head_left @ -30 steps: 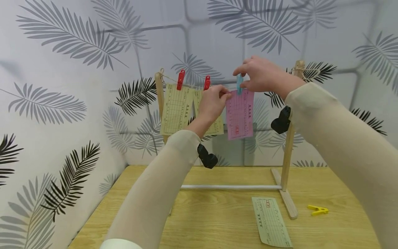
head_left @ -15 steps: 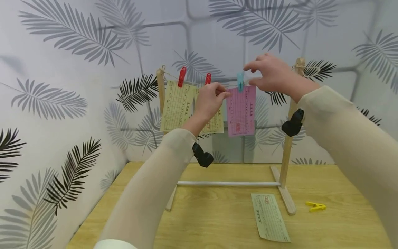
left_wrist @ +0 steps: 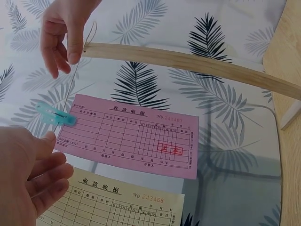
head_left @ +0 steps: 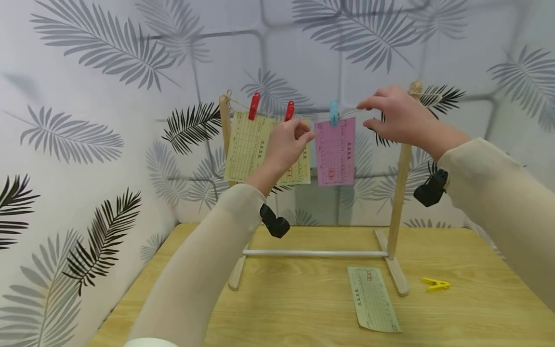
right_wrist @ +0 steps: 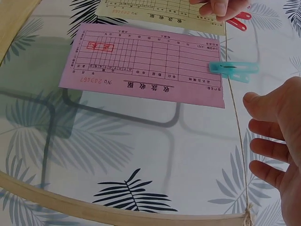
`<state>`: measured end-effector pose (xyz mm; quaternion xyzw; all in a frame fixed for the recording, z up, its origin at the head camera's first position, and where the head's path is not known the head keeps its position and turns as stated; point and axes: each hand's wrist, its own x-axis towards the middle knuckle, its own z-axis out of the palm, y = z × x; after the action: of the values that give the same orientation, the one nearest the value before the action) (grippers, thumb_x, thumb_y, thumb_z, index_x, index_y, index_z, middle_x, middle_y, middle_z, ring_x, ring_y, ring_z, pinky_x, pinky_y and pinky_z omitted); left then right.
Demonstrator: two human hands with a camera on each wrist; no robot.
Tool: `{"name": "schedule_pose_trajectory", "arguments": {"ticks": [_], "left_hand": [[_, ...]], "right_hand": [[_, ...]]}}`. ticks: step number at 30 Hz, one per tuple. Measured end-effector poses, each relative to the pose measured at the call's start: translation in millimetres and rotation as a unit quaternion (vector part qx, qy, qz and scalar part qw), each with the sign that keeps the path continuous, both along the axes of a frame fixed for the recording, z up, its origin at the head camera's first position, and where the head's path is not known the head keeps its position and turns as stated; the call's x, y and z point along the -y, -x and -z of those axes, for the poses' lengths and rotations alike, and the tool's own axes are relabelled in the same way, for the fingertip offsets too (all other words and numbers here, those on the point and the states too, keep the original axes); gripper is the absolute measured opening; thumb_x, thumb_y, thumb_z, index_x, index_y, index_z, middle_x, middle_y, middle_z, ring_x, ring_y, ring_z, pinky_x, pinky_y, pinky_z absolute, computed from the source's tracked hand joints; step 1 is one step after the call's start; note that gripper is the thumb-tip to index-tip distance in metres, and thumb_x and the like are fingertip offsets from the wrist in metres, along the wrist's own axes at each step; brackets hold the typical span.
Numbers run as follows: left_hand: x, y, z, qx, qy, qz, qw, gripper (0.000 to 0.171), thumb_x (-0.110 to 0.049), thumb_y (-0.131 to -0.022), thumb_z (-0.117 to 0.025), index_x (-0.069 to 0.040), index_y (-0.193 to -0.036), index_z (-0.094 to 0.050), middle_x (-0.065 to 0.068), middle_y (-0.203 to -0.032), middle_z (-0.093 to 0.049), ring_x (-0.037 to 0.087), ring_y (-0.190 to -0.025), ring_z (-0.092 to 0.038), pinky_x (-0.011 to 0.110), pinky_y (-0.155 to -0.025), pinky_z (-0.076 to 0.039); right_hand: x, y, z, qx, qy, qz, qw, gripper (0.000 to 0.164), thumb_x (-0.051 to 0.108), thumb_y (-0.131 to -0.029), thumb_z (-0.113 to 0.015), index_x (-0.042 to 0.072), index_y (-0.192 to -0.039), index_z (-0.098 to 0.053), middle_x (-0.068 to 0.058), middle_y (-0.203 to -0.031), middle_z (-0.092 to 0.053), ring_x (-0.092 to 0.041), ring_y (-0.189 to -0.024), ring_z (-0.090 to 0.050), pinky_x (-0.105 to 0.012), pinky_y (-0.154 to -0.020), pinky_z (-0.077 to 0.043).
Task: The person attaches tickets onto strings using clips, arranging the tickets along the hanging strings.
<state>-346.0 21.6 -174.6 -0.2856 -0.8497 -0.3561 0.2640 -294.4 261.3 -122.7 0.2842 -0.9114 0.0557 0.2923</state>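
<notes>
A pink receipt slip (head_left: 335, 154) hangs from the string, held by a light blue clothespin (head_left: 333, 113). My left hand (head_left: 288, 144) is just left of the slip, in front of a yellow receipt slip (head_left: 300, 168); its fingers are loosely bent and hold nothing visible. To the right of the blue clothespin, my right hand (head_left: 401, 113) is apart from it, thumb and fingers spread. Another yellow receipt slip (head_left: 247, 147) hangs at the left. Red clothespins (head_left: 254, 106) hold the two yellow slips; the left hand hides part of the nearer one.
A wooden stand (head_left: 399, 202) carries the string, with a white rod (head_left: 316, 253) low across it. On the table (head_left: 277, 308) lie a pale green receipt slip (head_left: 374, 299) and a yellow clothespin (head_left: 435, 284). A leaf-patterned wall covering (head_left: 130, 120) is behind.
My right hand has let go of the blue clothespin and moved right. The left hand has come slightly left, off the pink slip's edge. The slip stays hanging.
</notes>
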Motion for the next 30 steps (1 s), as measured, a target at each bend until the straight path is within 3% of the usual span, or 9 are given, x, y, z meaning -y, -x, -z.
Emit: {"name": "schedule_pose_trajectory", "arguments": {"ticks": [5, 14, 21, 26, 30], "left_hand": [[0, -4.6, 3.3, 0.006, 0.003, 0.006, 1.0, 0.022, -0.025, -0.09, -0.063, -0.007, -0.102, -0.063, 0.004, -0.091, -0.066, 0.014, -0.08, -0.059, 0.026, -0.071, -0.047], [0, -8.4, 17.1, 0.019, 0.003, 0.031, 0.9993, 0.02, -0.024, -0.09, -0.063, -0.006, -0.099, -0.064, 0.004, -0.089, -0.066, 0.014, -0.078, -0.059, 0.027, -0.069, -0.047], [-2, -10.1, 30.5, 0.022, -0.01, 0.053, 0.9983, 0.016, -0.021, -0.09, -0.063, -0.006, -0.096, -0.065, 0.003, -0.085, -0.066, 0.013, -0.075, -0.058, 0.025, -0.066, -0.046], [-5, -11.1, 35.7, 0.012, 0.0, 0.055, 0.9984, 0.016, -0.022, -0.09, -0.064, -0.006, -0.095, -0.065, 0.003, -0.084, -0.065, 0.012, -0.073, -0.058, 0.024, -0.065, -0.046], [-9, -12.2, 37.6, 0.027, 0.004, 0.055, 0.9981, 0.017, -0.024, -0.09, -0.063, -0.007, -0.096, -0.064, 0.001, -0.085, -0.065, 0.01, -0.074, -0.058, 0.023, -0.065, -0.046]], "right_hand": [[-3, -3.9, 4.2, 0.004, 0.003, 0.003, 1.0, 0.032, 0.006, -0.088, -0.062, -0.001, -0.119, -0.059, -0.019, -0.103, -0.054, -0.035, -0.096, -0.046, -0.051, -0.079, -0.041], [-11, -5.1, 22.6, -0.009, 0.015, -0.031, 0.999, 0.031, 0.003, -0.085, -0.066, -0.001, -0.115, -0.061, -0.016, -0.099, -0.056, -0.033, -0.09, -0.048, -0.049, -0.077, -0.041], [-17, -6.7, 39.8, 0.007, 0.02, -0.017, 1.0, 0.03, 0.003, -0.083, -0.068, -0.002, -0.113, -0.062, -0.017, -0.099, -0.058, -0.035, -0.096, -0.049, -0.05, -0.083, -0.041], [-20, -10.2, 44.8, 0.007, 0.018, -0.01, 1.0, 0.03, 0.003, -0.083, -0.068, 0.0, -0.113, -0.062, -0.017, -0.101, -0.058, -0.035, -0.097, -0.05, -0.05, -0.081, -0.042], [-22, -12.7, 46.8, 0.008, 0.013, -0.004, 1.0, 0.03, 0.004, -0.083, -0.068, 0.0, -0.112, -0.063, -0.017, -0.102, -0.058, -0.034, -0.096, -0.051, -0.05, -0.08, -0.043]]}}
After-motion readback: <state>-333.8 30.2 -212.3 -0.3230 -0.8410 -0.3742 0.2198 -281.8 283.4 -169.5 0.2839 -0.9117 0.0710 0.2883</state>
